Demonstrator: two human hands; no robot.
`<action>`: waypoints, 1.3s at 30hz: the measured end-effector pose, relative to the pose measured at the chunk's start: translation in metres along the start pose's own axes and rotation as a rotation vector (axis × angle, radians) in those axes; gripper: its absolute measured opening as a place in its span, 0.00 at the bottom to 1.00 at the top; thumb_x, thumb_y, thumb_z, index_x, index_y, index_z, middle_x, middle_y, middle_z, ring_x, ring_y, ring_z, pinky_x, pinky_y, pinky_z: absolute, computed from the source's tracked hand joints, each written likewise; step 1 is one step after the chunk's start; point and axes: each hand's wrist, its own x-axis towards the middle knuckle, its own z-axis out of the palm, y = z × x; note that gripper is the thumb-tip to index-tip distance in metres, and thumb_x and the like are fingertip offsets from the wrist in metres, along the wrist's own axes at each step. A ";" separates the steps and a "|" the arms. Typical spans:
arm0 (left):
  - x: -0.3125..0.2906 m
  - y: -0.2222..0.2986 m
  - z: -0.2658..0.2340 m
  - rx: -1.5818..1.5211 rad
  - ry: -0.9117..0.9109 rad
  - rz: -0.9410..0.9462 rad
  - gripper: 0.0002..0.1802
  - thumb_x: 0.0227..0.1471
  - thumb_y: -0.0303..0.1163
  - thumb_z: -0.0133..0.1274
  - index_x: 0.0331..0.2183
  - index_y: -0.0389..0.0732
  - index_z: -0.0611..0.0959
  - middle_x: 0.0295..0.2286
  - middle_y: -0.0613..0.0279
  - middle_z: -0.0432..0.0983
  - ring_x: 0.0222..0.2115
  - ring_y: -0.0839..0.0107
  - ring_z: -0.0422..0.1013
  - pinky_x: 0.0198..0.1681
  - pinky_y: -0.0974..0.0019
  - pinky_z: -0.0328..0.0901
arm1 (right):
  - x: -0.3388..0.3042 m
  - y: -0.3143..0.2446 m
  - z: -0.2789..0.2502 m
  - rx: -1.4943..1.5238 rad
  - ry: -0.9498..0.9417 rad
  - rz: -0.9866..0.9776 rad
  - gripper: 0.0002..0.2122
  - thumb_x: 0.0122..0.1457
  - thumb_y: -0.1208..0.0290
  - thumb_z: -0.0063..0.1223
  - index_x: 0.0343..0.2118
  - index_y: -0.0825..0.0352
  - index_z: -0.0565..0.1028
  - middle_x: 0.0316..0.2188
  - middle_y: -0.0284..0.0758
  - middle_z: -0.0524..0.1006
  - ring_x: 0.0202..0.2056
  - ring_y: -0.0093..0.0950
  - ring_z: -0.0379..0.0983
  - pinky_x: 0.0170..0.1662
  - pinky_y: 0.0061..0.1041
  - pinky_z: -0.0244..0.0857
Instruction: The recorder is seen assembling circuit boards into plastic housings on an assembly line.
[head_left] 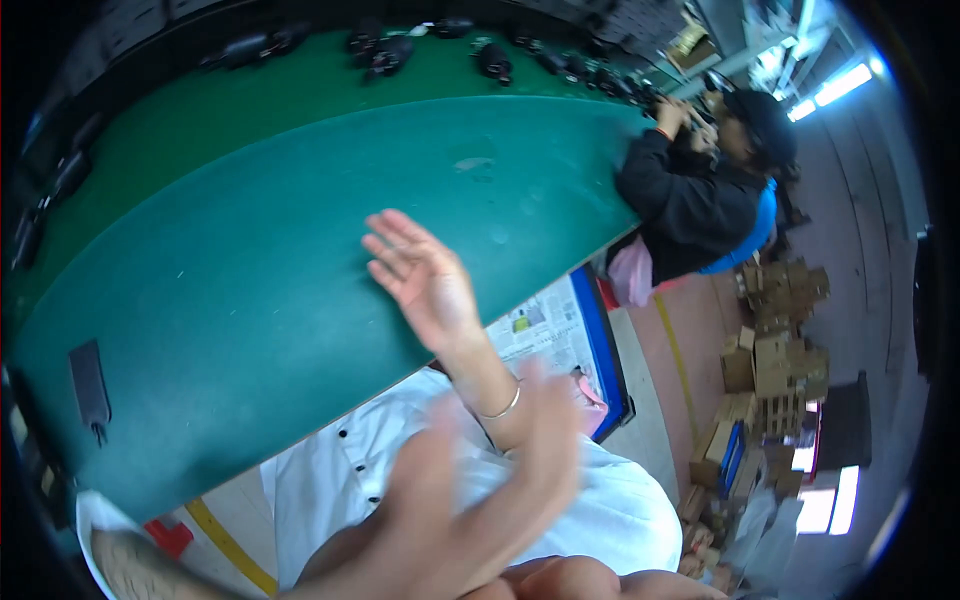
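So the person's left hand (500,500) is a total blur, fingers look spread wide, nothing visible in them. Empty right hand (430,290) is loosely open over the green table (270,280); can't tell if it's touching. Left hand hides part of the right forearm (472,372).
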 end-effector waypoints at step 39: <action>-0.079 0.051 0.053 -0.029 0.203 -0.615 0.16 0.44 0.27 0.54 0.39 0.47 0.77 0.35 0.67 0.73 0.41 0.72 0.69 0.44 0.62 0.63 | 0.303 -0.145 -0.044 -1.648 0.345 -0.785 0.36 0.39 0.65 0.63 0.51 0.79 0.63 0.52 0.54 0.64 0.54 0.46 0.60 0.56 0.36 0.58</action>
